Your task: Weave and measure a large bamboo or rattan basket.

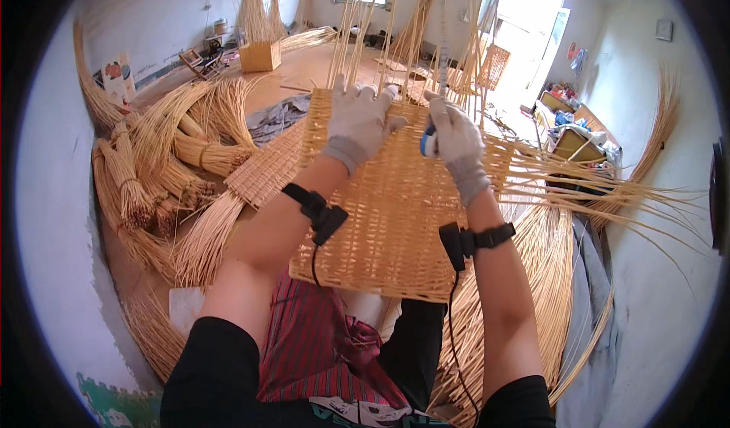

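Note:
A woven wicker panel point(388, 223) rests on my lap, its far edge bristling with upright unwoven stakes point(357, 25). My left hand point(361, 120), in a grey glove, lies flat on the panel's far edge with fingers spread among the stakes. Beside it, my right hand point(454, 141), also gloved, is closed round a blue-handled tool point(428, 141) at the same edge. Long loose wicker strands point(608, 196) stick out from the panel's right side. Black bands with cables are strapped to both wrists.
Tied bundles of wicker rods point(163, 169) lie piled on the floor at my left, with a flat woven mat point(266, 169) next to them. A wooden box of rods point(260, 54) stands at the back. More rods point(547, 276) lie at my right, beside cluttered tables point(578, 135).

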Available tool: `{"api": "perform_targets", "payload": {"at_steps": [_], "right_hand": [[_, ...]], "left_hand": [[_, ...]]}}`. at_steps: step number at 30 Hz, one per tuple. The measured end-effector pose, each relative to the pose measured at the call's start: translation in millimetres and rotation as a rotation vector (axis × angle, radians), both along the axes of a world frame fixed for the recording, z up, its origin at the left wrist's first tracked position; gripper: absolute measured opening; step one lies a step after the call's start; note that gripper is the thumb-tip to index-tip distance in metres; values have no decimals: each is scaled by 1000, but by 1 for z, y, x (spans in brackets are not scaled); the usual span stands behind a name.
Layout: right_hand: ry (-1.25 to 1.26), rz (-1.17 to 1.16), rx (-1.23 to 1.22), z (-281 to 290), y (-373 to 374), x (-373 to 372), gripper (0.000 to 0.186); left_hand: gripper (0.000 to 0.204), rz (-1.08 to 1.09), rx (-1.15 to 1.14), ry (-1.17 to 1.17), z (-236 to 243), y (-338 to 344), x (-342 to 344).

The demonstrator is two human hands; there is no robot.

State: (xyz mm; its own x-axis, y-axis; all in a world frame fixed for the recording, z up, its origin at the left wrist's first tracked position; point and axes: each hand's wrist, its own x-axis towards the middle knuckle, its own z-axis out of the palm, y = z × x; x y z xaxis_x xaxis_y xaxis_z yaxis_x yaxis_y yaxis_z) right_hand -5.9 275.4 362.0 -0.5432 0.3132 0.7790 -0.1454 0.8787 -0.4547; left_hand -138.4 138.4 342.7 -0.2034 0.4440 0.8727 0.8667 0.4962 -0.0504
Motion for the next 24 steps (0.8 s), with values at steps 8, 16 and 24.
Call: {"api": "perform_targets", "payload": {"at_steps": [8, 16, 24], "right_hand": [[49, -151, 341, -51, 42, -47, 41], [-201, -175, 432, -29, 28, -19, 42], [-748, 375, -208, -102, -38, 146, 20]], "left_hand": [[24, -37, 23, -48, -21, 23, -23], [21, 12, -18, -54, -11, 19, -9], [22, -12, -20, -37, -70, -25, 51]]}}
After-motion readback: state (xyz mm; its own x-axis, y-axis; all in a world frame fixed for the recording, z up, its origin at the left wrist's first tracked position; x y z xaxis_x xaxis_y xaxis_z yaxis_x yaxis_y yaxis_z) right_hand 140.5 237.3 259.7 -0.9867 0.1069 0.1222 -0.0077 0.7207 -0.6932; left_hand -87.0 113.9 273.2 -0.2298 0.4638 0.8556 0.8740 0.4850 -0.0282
